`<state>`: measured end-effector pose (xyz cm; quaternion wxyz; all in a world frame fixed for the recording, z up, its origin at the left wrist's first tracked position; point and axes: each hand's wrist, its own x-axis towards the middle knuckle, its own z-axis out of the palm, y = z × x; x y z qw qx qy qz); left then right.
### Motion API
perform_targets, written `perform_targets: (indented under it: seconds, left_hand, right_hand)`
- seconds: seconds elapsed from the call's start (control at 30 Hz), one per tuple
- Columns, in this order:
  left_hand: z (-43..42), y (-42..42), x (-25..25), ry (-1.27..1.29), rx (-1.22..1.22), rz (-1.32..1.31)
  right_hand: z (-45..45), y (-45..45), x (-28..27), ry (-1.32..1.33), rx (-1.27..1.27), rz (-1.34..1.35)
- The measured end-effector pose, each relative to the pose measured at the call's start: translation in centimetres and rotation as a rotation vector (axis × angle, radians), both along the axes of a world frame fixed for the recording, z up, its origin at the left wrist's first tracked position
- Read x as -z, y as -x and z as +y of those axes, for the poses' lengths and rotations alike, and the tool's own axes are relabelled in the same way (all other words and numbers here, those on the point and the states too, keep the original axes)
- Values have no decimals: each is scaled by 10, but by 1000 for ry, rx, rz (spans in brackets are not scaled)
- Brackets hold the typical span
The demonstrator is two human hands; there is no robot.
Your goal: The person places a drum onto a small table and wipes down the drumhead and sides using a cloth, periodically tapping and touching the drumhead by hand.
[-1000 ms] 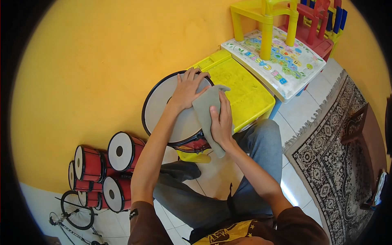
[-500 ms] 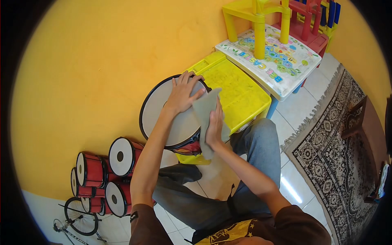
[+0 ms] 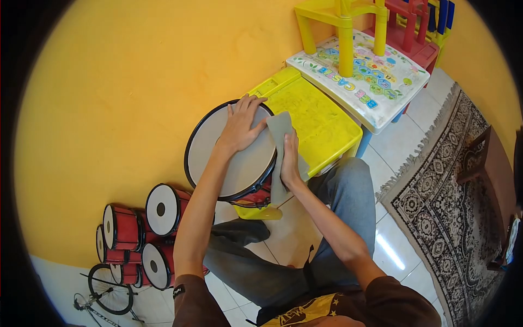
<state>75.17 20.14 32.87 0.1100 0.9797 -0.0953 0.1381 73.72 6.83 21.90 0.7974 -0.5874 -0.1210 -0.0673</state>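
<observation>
A red drum (image 3: 210, 147) with a pale head and black rim rests on a yellow plastic table (image 3: 313, 120). My left hand (image 3: 241, 124) lies on the drum head with fingers spread toward the far rim, holding nothing. At the drum's right side, my right hand (image 3: 290, 161) grips a grey-green cloth (image 3: 279, 128) and presses it along the rim and shell. The cloth hangs down beside the shell, and part of it is hidden behind the hand.
Several red drums (image 3: 162, 210) are stacked at the lower left near a bicycle (image 3: 109, 291). A white patterned table (image 3: 381, 82) bearing a yellow chair (image 3: 344, 46) adjoins the yellow one. On the right lie a fringed rug (image 3: 430, 218) and a brown wooden piece of furniture (image 3: 493, 169).
My right hand has shifted slightly along the drum's side, and the cloth now sits straighter against the rim. My left hand stays on the drum head, and the drum appears slightly turned or tilted.
</observation>
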Motion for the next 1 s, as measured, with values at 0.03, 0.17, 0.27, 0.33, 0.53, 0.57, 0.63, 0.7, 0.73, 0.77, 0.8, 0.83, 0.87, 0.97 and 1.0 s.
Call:
perform_targets:
  seconds: [0.03, 0.17, 0.27, 0.33, 0.53, 0.57, 0.63, 0.7, 0.73, 0.77, 0.8, 0.83, 0.87, 0.97, 1.0]
  left_hand:
    - [0, -1, 0, -3, -1, 0]
    - [1, -2, -2, -12, 2, 18]
    - [-1, -1, -4, -21, 0, 16]
    - [-2, 1, -7, -7, -1, 26]
    - [-1, -2, -7, 32, 47, 37]
    - [2, -1, -6, 29, 64, 27]
    - [2, 3, -9, 121, 101, 80]
    - [0, 4, -11, 133, 117, 87]
    - [0, 6, -11, 97, 109, 69]
    - [0, 8, -12, 59, 100, 51]
    - [2, 8, -9, -45, 27, -24]
    - [4, 8, -3, -147, -44, -100]
    - [6, 6, 1, -247, -114, -179]
    - [8, 10, 5, -285, -410, -63]
    - [7, 13, 2, -239, -462, -8]
  right_hand:
    - [0, 0, 3, -8, -3, -17]
    - [-1, -11, 18, 44, -35, -33]
    - [4, -20, 41, 102, -28, 21]
    - [5, -22, 42, 123, 0, 44]
    - [-4, -28, 35, 326, 47, 51]
    - [-9, -24, 31, 297, 35, 47]
    - [-10, -14, 30, 260, 80, 21]
    - [-3, -7, 41, 242, 204, -27]
    - [-4, -4, 44, 241, 218, -12]
    - [-3, 0, 46, 239, 230, 2]
    - [-4, 5, 47, 237, 244, 19]
    - [-10, 13, 39, 239, 222, 12]
    - [-17, 22, 32, 241, 201, 4]
    - [-23, 48, 26, 244, 155, -19]
    - [-21, 57, 25, 244, 139, -25]
